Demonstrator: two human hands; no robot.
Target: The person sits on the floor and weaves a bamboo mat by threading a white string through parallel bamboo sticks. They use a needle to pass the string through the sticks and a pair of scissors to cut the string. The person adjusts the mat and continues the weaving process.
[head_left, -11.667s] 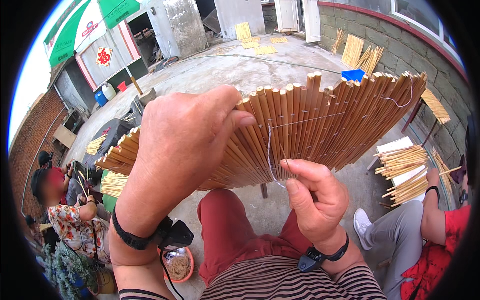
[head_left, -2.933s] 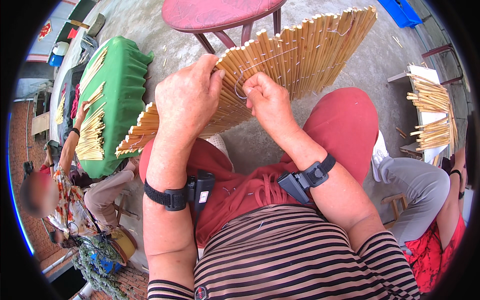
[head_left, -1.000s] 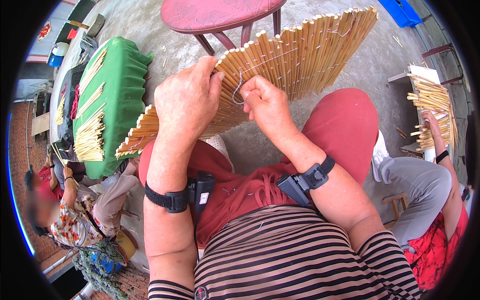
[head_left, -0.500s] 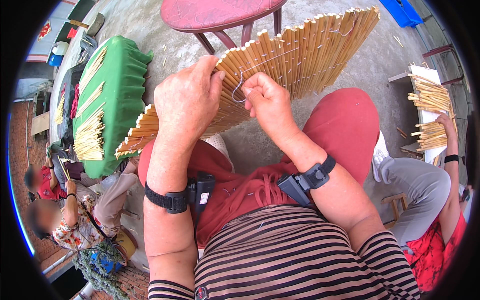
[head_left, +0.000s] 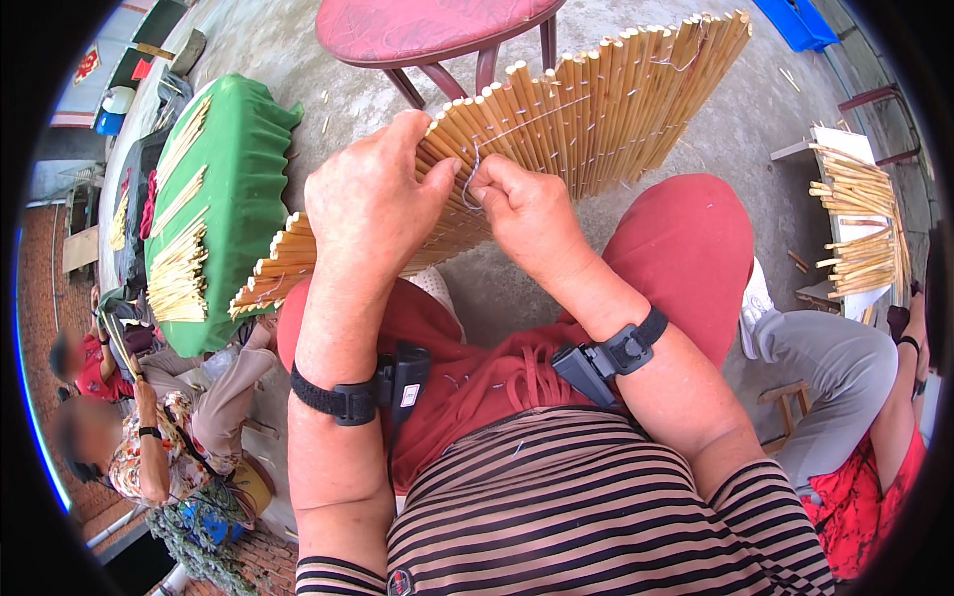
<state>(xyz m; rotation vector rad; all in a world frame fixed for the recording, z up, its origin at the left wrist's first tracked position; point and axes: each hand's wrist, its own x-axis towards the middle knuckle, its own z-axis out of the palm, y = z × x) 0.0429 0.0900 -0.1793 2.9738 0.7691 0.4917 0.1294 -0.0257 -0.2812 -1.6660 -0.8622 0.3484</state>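
A mat of pale bamboo slats [head_left: 596, 119], strung together with thin thread, lies across my lap over red trousers. My left hand [head_left: 373, 199] grips the mat's near edge from above, fingers wrapped over the slat ends. My right hand [head_left: 527, 204] sits just beside it, fingertips pinched on the thin white thread [head_left: 469, 184] at the slat ends. Both wrists wear black straps with small devices.
A red-cushioned stool [head_left: 427, 30] stands ahead of the mat. A green-covered table [head_left: 234, 179] with bundles of slats is at my left. Seated people work at the lower left. Another person sits at my right beside a small stand of slats [head_left: 860, 214].
Since 11.7 s ago the view has tipped down and the mat has come onto my lap. Over the last second my hands barely shift; the right fingers stay at the thread.
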